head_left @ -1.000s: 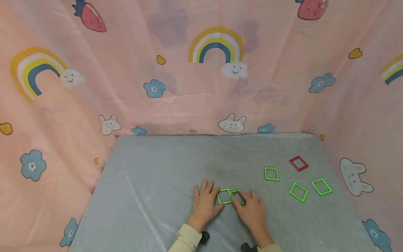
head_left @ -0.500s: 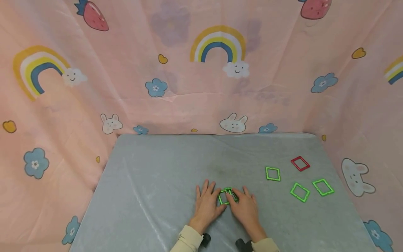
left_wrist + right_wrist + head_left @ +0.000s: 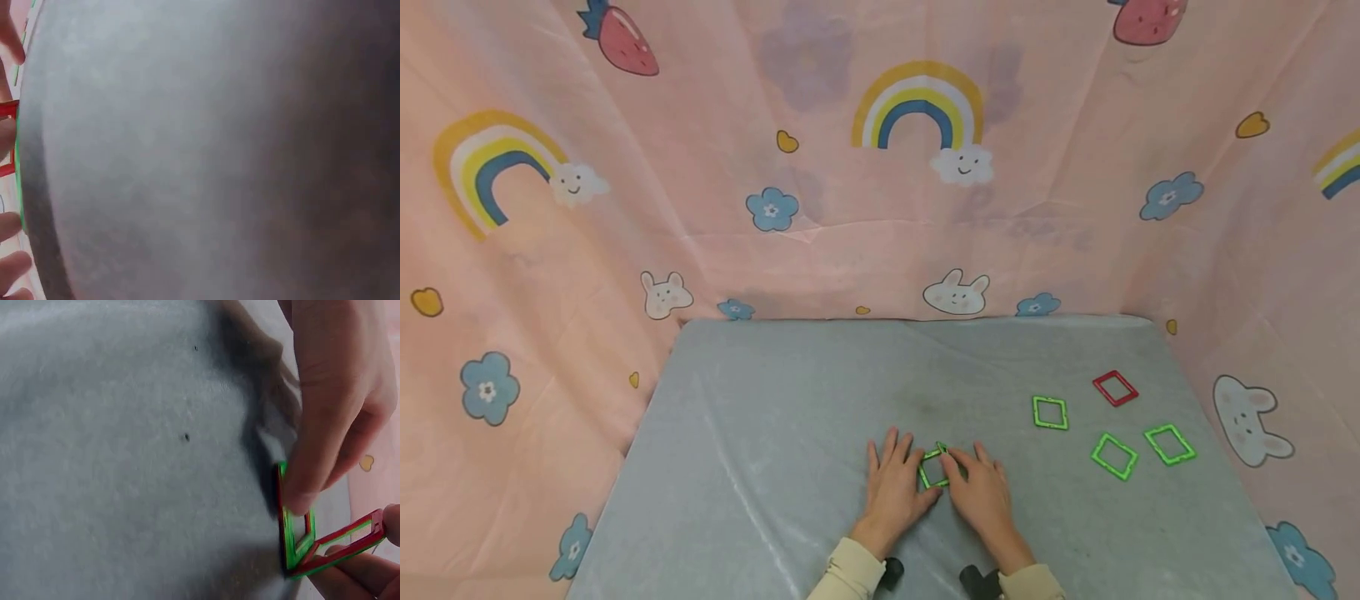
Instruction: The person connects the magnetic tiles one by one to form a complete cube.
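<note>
A square green magnetic tile (image 3: 922, 475), an open frame, lies flat on the grey cloth between the hands. My left hand (image 3: 892, 496) rests at its left side, fingers straight, thumb and index finger touching it. At the tile's right edge my right hand (image 3: 983, 498) pinches a second magnetic tile (image 3: 943, 449), tilted up and seen nearly edge-on from the head. From the right wrist, this raised tile (image 3: 340, 556) meets the flat tile (image 3: 287, 544) along one edge; both show red as well as green there. Right fingertips cover part of the raised tile.
Toward the right of the grey-covered table (image 3: 775, 417) lie a green tile (image 3: 1035, 412), another green tile (image 3: 1099, 446), a third green tile (image 3: 1182, 460) and a red tile (image 3: 1127, 400), all apart. A pink patterned curtain (image 3: 700, 167) surrounds the table's back and sides.
My right hand has moved left and turned its tile from beside the flat one, past leaning over it, to stand up at its right edge. My left hand has stayed nearly still.
</note>
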Action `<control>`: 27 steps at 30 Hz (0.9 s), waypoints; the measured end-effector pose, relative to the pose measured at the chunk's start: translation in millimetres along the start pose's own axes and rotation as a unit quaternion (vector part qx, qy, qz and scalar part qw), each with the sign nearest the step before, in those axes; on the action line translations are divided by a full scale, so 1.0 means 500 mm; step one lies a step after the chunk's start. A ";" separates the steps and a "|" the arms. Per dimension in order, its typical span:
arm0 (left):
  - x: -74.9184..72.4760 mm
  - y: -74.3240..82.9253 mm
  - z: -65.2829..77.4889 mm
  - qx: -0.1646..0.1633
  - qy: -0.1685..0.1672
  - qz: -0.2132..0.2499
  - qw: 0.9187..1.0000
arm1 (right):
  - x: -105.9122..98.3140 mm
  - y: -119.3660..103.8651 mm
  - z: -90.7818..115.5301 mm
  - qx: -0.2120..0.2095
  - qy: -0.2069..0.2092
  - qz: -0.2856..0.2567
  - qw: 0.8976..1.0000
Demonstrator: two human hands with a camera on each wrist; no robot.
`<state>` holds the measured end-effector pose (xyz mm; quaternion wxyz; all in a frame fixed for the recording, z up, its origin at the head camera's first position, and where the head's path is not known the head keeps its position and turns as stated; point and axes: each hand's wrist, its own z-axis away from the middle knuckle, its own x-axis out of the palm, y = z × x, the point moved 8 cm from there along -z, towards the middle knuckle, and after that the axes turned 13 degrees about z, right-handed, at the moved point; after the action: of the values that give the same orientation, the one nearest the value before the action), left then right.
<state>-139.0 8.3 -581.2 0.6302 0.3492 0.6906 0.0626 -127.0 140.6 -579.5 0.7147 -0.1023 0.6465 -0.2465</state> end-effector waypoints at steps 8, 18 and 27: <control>-0.020 0.044 -0.047 0.131 0.040 0.065 0.988 | -0.019 0.016 0.005 -0.019 0.018 0.001 1.000; -0.028 0.078 -0.077 0.227 0.008 0.054 0.972 | -0.090 0.145 0.022 0.047 0.042 0.048 0.997; -0.044 0.069 -0.071 0.228 0.030 0.069 0.971 | -0.238 0.363 0.001 0.039 0.157 0.155 0.975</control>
<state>-158.1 34.4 -537.7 0.5069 0.5287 0.6794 -0.0429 -91.9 353.7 -559.7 0.6372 0.0667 0.7486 -0.1707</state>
